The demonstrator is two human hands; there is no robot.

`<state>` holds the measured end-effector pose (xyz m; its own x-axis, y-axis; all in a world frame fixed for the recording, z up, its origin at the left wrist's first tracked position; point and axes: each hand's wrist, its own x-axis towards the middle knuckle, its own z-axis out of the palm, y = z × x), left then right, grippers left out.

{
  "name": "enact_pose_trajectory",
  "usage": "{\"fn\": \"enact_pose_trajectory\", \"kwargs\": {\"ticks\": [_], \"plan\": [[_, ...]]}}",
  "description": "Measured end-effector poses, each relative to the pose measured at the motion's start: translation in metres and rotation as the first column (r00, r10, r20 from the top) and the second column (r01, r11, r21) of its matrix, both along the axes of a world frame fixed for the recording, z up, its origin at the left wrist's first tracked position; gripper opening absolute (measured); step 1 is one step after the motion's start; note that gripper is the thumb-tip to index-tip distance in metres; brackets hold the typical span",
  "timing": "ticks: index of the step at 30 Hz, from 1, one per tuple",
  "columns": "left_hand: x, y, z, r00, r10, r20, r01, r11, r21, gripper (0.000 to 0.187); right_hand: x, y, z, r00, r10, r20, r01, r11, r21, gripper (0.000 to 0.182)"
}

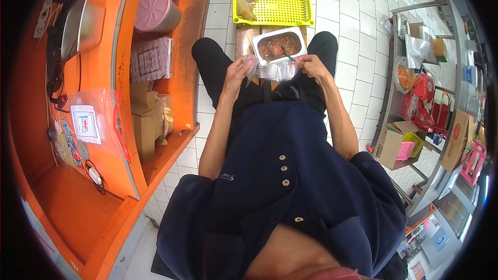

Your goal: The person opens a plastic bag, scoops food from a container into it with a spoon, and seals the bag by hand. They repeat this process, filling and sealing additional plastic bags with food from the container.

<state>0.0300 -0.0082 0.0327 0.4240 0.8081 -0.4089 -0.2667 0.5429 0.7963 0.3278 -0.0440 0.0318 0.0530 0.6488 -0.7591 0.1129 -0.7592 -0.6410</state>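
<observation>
In the head view, a white-rimmed rectangular tub [258, 46] of reddish, saucy food [280, 46] stands between my knees. My left hand [237, 77] is closed, pinching a clear plastic bag [251, 67] at the tub's near left corner. At the opposite near corner, my right hand [312, 67] closes round the thin handle of a spoon [291, 58]. The spoon's other end reaches into the food and its shape is hidden. More clear plastic [277, 71] lies just in front of the tub, close to my lap.
Beyond the tub is a yellow-green basket [282, 5] with small plastic bags of food [247, 4] at its left. An orange cabinet [179, 93] holding pink-lidded tubs [155, 11] borders my left side. Metal shelving [394, 80] with boxes stands at right.
</observation>
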Motion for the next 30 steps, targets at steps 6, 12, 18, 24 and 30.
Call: {"fn": "enact_pose_trajectory", "kwargs": {"ticks": [6,12,18,24,30], "plan": [[-0.004,0.002,0.006,0.999,-0.026,-0.032,0.027,0.999,0.040,0.035,-0.005,0.002,0.000,1.000,0.014,0.023,-0.015,0.999,0.030,0.010],[-0.004,0.006,0.017,0.998,-0.033,-0.059,0.037,0.997,0.071,0.035,-0.004,0.002,-0.003,1.000,0.031,-0.003,-0.031,0.999,0.042,0.011],[-0.007,0.008,0.023,0.995,-0.008,-0.104,0.018,0.996,0.088,0.037,-0.005,0.004,0.003,0.998,0.021,0.054,-0.025,0.997,0.070,0.011],[-0.004,0.010,0.026,0.994,0.015,-0.107,-0.003,0.994,0.108,0.038,-0.002,0.004,0.003,1.000,0.021,0.001,-0.021,0.996,0.090,0.011],[0.004,0.017,0.025,0.932,-0.015,-0.361,0.133,0.944,0.303,0.042,0.003,0.003,0.011,0.999,0.052,-0.005,-0.051,0.994,0.095,0.012]]}}
